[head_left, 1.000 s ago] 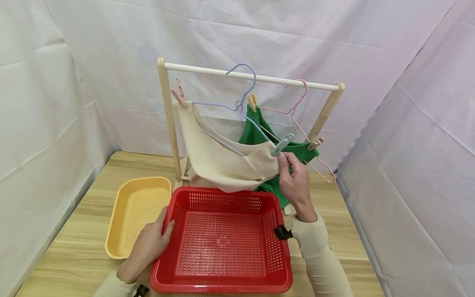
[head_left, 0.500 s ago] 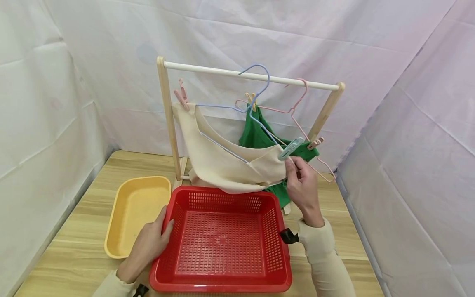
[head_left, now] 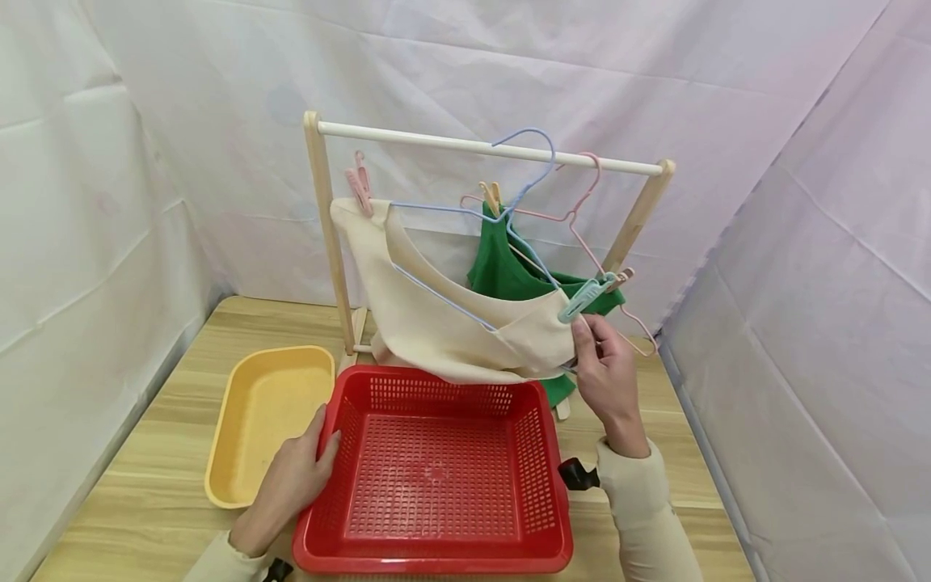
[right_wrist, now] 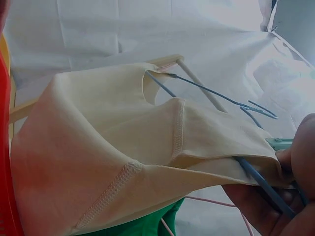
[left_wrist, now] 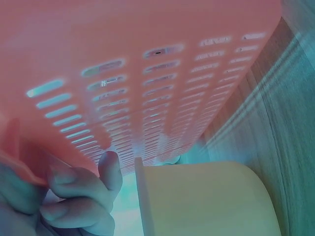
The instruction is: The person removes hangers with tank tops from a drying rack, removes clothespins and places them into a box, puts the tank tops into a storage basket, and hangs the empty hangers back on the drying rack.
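Observation:
My left hand (head_left: 294, 469) grips the left rim of a red perforated basket (head_left: 436, 558); its fingers curl under the rim in the left wrist view. My right hand (head_left: 607, 376) pinches the right shoulder of a cream garment (head_left: 451, 323), and the end of the blue hanger (right_wrist: 266, 184) passes by these fingers in the right wrist view. The hanger's hook (head_left: 545, 145) is over the rack's white rail (head_left: 422, 142). A pink clothespin (head_left: 360, 187) clips the garment's left shoulder; a teal clothespin (head_left: 585, 297) sits just above my right fingertips.
Behind hangs a green garment (head_left: 502, 259) on a pink hanger (head_left: 582, 206), with a yellow clothespin (head_left: 492, 198) and a brown clothespin (head_left: 621, 279). A yellow tray (head_left: 262, 428) lies left of the basket. White cloth walls (head_left: 822, 323) surround the wooden table (head_left: 145, 477).
My right hand has moved right, pulling the cream garment's shoulder along. The blue hanger's hook has shifted right along the rail, towards the pink hanger. My left hand stays on the basket.

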The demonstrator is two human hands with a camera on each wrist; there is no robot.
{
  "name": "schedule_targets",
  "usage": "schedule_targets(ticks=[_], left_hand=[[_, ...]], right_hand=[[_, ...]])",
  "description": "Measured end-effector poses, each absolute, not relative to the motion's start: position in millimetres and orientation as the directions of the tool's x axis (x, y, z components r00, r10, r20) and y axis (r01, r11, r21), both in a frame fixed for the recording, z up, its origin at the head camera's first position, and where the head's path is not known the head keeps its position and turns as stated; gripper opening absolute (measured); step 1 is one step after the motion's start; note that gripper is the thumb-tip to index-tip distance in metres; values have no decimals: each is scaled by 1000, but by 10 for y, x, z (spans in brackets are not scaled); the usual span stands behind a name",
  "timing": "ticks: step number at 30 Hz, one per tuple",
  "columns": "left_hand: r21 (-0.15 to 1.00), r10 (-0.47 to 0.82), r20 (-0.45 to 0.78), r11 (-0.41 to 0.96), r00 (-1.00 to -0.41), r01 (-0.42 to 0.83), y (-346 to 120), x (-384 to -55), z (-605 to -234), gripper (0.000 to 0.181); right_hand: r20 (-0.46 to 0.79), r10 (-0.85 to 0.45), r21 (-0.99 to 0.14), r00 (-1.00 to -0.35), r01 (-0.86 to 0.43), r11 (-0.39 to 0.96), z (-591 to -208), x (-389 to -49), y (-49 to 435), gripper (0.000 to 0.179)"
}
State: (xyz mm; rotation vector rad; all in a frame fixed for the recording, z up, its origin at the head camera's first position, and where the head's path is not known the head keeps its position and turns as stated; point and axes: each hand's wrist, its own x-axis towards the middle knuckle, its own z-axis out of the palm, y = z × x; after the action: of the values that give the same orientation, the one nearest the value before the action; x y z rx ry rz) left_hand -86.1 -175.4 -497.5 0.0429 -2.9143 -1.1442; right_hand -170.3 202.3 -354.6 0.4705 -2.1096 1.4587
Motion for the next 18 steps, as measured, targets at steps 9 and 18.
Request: schedule_targets(ticks=[9,18], left_hand=[[679,-28,9,734,-1000,-15,-1749,-870,-4989,60],[686,-40,-6,727,-999,-33,-1698,-865,-4983,56]], right_hand=[[553,13,-804,-833,-530,269,-3545,-1630,2083,21],[518,-21,-843,-855,-515,158,-3516,-1513,2139,23]])
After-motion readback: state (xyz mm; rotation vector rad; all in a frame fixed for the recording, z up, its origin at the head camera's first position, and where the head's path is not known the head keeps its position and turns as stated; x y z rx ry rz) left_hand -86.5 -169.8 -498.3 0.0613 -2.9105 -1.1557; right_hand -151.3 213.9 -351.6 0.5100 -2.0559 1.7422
